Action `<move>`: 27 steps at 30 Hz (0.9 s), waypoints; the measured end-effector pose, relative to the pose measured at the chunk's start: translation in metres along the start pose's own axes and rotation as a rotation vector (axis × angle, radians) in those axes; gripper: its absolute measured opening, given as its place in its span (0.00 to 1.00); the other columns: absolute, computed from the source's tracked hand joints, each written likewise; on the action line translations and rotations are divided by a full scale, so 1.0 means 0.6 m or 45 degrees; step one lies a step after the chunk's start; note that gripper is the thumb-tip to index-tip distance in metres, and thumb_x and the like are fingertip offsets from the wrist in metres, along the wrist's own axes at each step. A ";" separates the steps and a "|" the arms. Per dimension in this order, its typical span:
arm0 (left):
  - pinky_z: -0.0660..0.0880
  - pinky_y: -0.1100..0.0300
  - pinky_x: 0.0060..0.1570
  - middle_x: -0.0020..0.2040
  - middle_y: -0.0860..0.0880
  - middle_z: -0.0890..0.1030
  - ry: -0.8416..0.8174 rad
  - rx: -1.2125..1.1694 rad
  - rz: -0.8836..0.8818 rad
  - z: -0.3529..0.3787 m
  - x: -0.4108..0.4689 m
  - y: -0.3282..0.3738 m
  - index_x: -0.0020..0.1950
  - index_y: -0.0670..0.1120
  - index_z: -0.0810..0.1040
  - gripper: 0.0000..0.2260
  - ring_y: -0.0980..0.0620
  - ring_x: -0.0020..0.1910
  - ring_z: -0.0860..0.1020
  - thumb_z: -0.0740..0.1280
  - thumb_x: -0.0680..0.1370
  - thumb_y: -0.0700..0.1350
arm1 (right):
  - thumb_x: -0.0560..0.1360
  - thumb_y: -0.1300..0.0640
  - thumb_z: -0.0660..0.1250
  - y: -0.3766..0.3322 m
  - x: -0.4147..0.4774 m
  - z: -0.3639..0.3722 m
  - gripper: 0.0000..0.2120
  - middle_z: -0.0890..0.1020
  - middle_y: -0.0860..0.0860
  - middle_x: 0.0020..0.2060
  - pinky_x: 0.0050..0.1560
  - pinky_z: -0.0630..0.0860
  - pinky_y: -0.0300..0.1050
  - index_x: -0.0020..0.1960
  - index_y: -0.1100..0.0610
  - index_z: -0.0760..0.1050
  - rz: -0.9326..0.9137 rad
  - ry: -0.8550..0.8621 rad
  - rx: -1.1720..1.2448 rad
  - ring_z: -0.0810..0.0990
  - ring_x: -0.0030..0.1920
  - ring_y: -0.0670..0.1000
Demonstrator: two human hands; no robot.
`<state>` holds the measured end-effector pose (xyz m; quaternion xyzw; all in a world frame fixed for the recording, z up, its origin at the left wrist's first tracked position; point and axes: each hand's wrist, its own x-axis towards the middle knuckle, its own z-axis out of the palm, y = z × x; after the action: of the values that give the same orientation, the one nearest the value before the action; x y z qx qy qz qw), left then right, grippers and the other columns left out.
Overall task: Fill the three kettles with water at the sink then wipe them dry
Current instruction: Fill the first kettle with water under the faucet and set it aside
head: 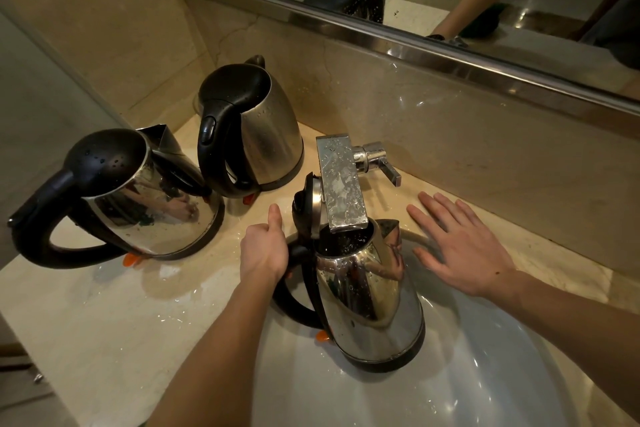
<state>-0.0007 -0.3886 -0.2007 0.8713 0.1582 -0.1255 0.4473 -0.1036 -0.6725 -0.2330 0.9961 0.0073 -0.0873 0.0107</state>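
A steel kettle (367, 291) with its lid flipped open stands tilted in the white sink (485, 374), its mouth right under the flat chrome faucet spout (341, 184). My left hand (265, 246) grips its black handle, thumb pointing up. My right hand (460, 246) hovers flat with spread fingers over the sink's rim, to the right of the kettle and below the faucet lever (384, 165). Two more steel kettles stand on the counter at the left: one near (138, 198) and one further back (252, 128), both with lids down and wet with drops.
The beige marble counter (104, 322) is wet with puddles around the kettles. A mirror with a steel frame (415, 42) runs along the back wall. The counter's front edge drops off at the lower left.
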 end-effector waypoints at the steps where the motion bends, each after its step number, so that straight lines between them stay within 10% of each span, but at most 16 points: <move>1: 0.66 0.54 0.39 0.31 0.46 0.69 -0.001 -0.002 0.000 0.000 0.000 -0.001 0.33 0.44 0.65 0.26 0.49 0.31 0.69 0.51 0.84 0.59 | 0.78 0.33 0.37 0.000 0.000 0.000 0.34 0.53 0.52 0.79 0.75 0.47 0.54 0.80 0.47 0.47 0.000 0.000 -0.004 0.50 0.79 0.53; 27: 0.66 0.56 0.35 0.32 0.45 0.70 0.001 0.009 -0.004 0.001 0.002 -0.001 0.34 0.43 0.65 0.26 0.49 0.32 0.69 0.51 0.84 0.59 | 0.78 0.33 0.40 0.002 0.000 0.004 0.34 0.51 0.51 0.79 0.75 0.47 0.54 0.80 0.47 0.47 -0.012 0.015 0.012 0.49 0.79 0.53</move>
<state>0.0000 -0.3886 -0.2022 0.8726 0.1592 -0.1265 0.4440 -0.1038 -0.6737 -0.2356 0.9966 0.0119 -0.0816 0.0054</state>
